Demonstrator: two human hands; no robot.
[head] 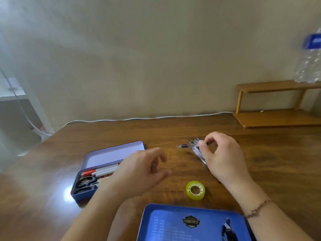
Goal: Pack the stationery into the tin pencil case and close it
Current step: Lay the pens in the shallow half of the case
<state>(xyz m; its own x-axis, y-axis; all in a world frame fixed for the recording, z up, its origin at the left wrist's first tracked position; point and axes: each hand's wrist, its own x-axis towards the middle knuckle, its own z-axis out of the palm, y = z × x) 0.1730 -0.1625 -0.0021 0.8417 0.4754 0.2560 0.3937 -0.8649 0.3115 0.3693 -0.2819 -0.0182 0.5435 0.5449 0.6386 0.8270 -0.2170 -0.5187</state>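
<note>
Head view: the right hand is curled over a bunch of pens lying on the wooden table, thumb and fingers pinching around the bunch near its clip ends. The pen tips stick out from under the fingers toward the left, and one dark-gripped pen points away to the left of the thumb. A thin bracelet circles the right wrist.

The left hand hovers with its fingers loosely bent and spread, holding nothing. Just left of and partly under its fingers lies the open tin pencil case, its lid tilted back beyond the fingertips. Inside the case, scissors lie at the near end, with a red-capped marker and white markers along the hinge side.

A roll of yellow tape stands on the table between the two wrists, below the right hand's fingers and touching neither hand. Nearer the camera, beneath both forearms, lies a second blue tin with a printed top.

Well beyond the right fingers, a wooden shelf carries a plastic bottle, and a white cable runs along the table's far edge.
</note>
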